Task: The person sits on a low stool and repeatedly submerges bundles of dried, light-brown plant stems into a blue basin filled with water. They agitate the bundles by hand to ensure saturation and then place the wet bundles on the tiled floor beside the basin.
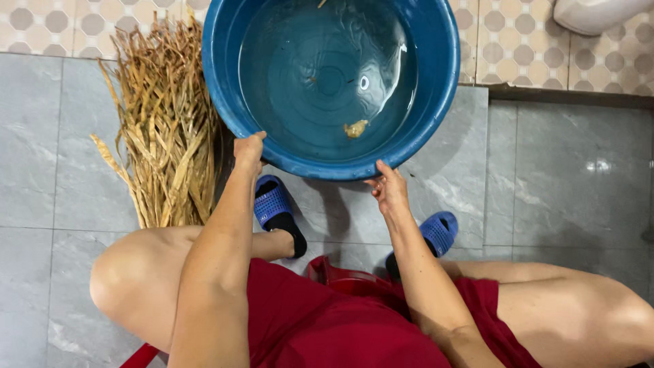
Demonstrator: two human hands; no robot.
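Both hands clench the near rim of the blue basin (pixel 436 123), left hand (pixel 248 151) and right hand (pixel 388 191), steadying the water beside dried leaves (pixel 167 129) at upper left.

Even, soft daylight fills the room, bright enough that nothing sits in gloom. The grey floor tiles (pixel 565 177) shine, with a small white glare spot at the right of the frame. The water in the blue basin (pixel 436 102) throws back pale ripples and a bright ring near its middle. Soft shadows fall under the basin toward the lower centre. Focus is sharp throughout; the edges bend slightly.
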